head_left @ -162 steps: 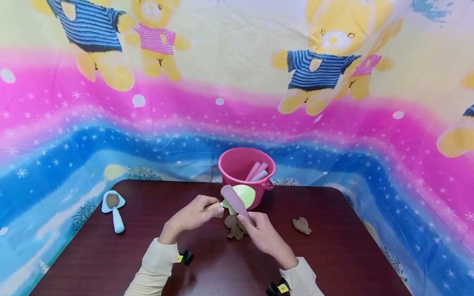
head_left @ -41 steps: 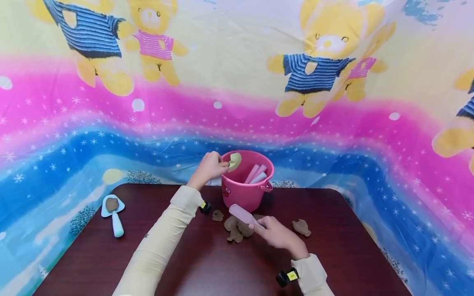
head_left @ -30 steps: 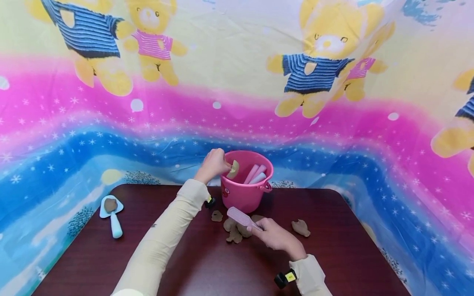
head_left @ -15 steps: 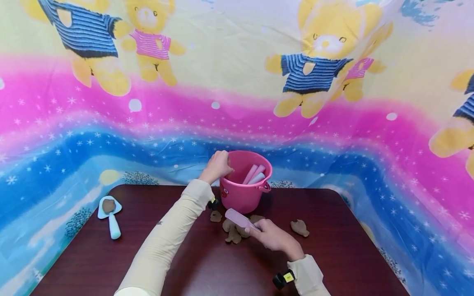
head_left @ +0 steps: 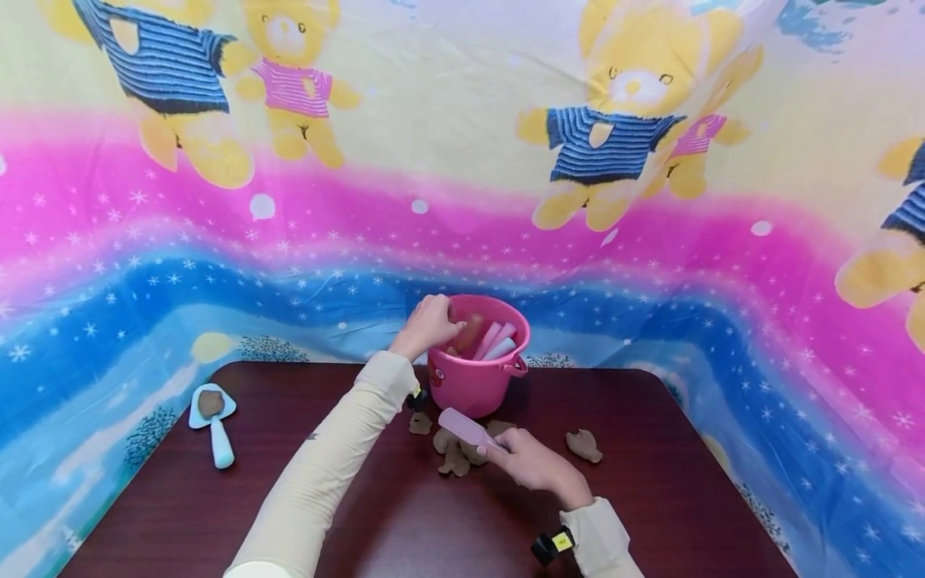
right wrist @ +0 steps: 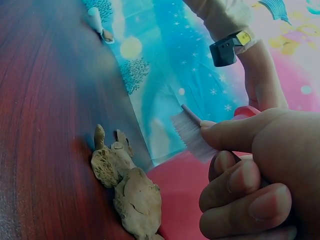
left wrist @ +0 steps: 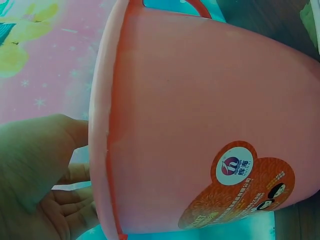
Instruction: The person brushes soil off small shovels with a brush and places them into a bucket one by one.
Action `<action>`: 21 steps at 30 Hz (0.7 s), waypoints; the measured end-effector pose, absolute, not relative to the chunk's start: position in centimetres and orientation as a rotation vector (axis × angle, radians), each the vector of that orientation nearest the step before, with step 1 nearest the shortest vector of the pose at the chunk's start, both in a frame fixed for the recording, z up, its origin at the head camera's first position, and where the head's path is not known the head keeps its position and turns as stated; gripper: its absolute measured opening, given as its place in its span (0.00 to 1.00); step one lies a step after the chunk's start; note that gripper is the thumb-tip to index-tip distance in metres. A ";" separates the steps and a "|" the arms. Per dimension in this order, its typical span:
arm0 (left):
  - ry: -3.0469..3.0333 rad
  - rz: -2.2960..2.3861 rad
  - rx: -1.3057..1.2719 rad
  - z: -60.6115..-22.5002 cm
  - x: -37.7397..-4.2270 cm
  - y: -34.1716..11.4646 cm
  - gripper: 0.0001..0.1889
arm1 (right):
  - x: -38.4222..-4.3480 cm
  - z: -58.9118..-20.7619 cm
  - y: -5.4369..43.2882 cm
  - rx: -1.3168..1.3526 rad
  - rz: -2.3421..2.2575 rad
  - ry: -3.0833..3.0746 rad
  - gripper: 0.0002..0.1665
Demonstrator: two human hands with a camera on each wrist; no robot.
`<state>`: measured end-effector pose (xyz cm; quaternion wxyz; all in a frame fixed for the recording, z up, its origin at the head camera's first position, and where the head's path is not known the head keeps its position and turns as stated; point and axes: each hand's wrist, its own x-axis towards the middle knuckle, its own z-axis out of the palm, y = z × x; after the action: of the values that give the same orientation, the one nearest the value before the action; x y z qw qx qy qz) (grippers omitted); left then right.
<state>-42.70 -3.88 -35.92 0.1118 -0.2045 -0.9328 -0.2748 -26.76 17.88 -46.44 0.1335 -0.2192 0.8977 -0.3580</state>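
At the left side of the pink bucket (head_left: 473, 393), my left hand (head_left: 428, 327) has its fingers over the rim and partly inside; the left wrist view shows them loosely bent behind the rim (left wrist: 102, 125). Just beyond the fingertips, a blurred tan handle (head_left: 471, 329) lies inside the bucket, apart from the hand. My right hand (head_left: 536, 461) grips a pale pink brush (head_left: 466, 427) by its handle, its head above the brown clay lumps (head_left: 454, 456). In the right wrist view the brush's bristles (right wrist: 192, 137) point down towards the table side.
Several pink and lilac handles (head_left: 499, 341) lean inside the bucket. A light blue trowel (head_left: 221, 445) with a brown lump (head_left: 211, 403) on it lies at the left. Single clay pieces rest near the bucket (head_left: 420, 423) and on the right. A printed cloth (head_left: 347, 265) hangs behind the table.
My left hand took the green-bladed shovel away from the brush, lowered it into the bucket and let go of it. My right hand keeps hold of the brush, nearly still lately.
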 end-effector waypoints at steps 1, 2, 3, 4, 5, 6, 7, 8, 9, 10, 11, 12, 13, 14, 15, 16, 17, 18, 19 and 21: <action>-2.735 -0.802 -0.604 -35.9 -42.8 -3.9 0.13 | -26.8 -46.4 17.9 -0.634 -1.040 2.601 0.34; -2.730 -0.803 -0.608 -36.0 -42.8 -4.0 0.12 | -26.8 -46.4 17.9 -0.633 -1.043 2.599 0.33; -2.723 -0.808 -0.616 -36.0 -42.8 -4.0 0.11 | -26.8 -46.4 17.9 -0.635 -1.046 2.597 0.33; -2.714 -0.809 -0.623 -36.0 -42.8 -4.1 0.10 | -26.8 -46.4 17.9 -0.635 -1.050 2.593 0.33; -2.701 -0.814 -0.632 -36.0 -42.8 -4.2 0.09 | -26.8 -46.4 18.0 -0.637 -1.051 2.591 0.33; -2.686 -0.822 -0.640 -36.1 -42.8 -4.3 0.08 | -26.8 -46.4 18.0 -0.636 -1.053 2.590 0.33; -2.667 -0.835 -0.649 -36.1 -42.7 -4.4 0.08 | -26.8 -46.4 18.0 -0.634 -1.054 2.590 0.33; -2.650 -0.849 -0.655 -36.2 -42.6 -4.6 0.07 | -26.8 -46.4 18.0 -0.633 -1.056 2.590 0.33; -2.630 -0.868 -0.662 -36.2 -42.5 -4.8 0.07 | -26.8 -46.5 18.0 -0.628 -1.057 2.588 0.33; -2.609 -0.887 -0.667 -36.2 -42.3 -5.0 0.07 | -26.8 -46.5 18.0 -0.624 -1.060 2.587 0.32; -2.589 -0.907 -0.670 -36.3 -42.2 -5.2 0.07 | -26.9 -46.5 18.0 -0.619 -1.061 2.587 0.32; -2.569 -0.933 -0.669 -36.3 -41.9 -5.4 0.07 | -26.9 -46.5 18.0 -0.615 -1.064 2.588 0.31; -2.547 -0.955 -0.668 -36.4 -41.7 -5.6 0.08 | -26.9 -46.6 18.1 -0.614 -1.065 2.588 0.31; -2.528 -0.971 -0.662 -36.5 -41.4 -5.9 0.08 | -26.9 -46.6 18.1 -0.615 -1.064 2.588 0.31; -2.506 -0.988 -0.655 -36.6 -41.2 -6.2 0.09 | -27.0 -46.7 18.1 -0.616 -1.063 2.590 0.31; -2.482 -0.998 -0.647 -36.8 -41.0 -6.5 0.09 | -27.0 -46.7 18.1 -0.619 -1.061 2.593 0.31; -2.454 -1.009 -0.638 -36.9 -40.7 -6.8 0.09 | -27.0 -46.8 18.1 -0.623 -1.057 2.598 0.31; -2.426 -1.023 -0.631 -37.1 -40.5 -7.2 0.09 | -27.0 -46.8 18.1 -0.626 -1.057 2.599 0.31; -2.395 -1.026 -0.622 -37.4 -40.3 -7.5 0.09 | -27.0 -46.8 18.0 -0.628 -1.057 2.600 0.31; -2.337 -1.032 -0.604 -37.9 -40.0 -8.4 0.09 | -27.0 -46.8 18.0 -0.631 -1.057 2.601 0.32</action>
<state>-39.97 -8.44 -37.95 0.2553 -0.2226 -0.8607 -0.3801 -27.05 18.04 -46.85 0.1315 -0.2173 0.8960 -0.3642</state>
